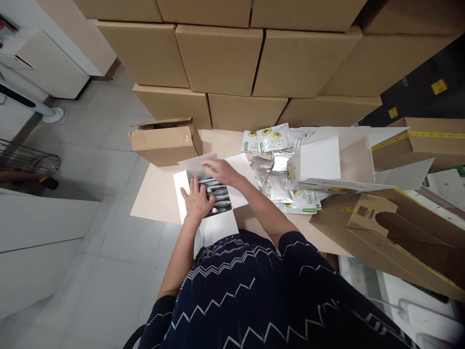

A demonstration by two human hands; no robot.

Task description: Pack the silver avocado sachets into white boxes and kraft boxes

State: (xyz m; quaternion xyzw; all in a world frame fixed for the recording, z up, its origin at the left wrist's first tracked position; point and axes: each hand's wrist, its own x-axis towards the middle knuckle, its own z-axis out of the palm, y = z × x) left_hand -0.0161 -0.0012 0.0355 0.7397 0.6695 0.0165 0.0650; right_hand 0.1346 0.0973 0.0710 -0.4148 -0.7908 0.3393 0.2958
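A white carton [219,229] stands on the table with its flaps folded out. Several silver sachets [222,198] are packed upright inside it in a row. My left hand [196,199] rests on the sachets at the carton's left side, fingers spread, gripping nothing. Over the carton's far right corner is my right hand [221,171], slightly blurred, with loosely stretched fingers and nothing visible in them. To the right lies a loose pile of sachets [276,186], some silver, some printed with avocados and the words "Super Meal".
Stacked brown cardboard boxes [220,60] form a wall behind the table [152,194]. A small brown box [163,145] stands behind the carton. At right, another white carton [319,157] lies on its side near an open brown box [366,215]. Tiled floor [119,261] extends to the left.
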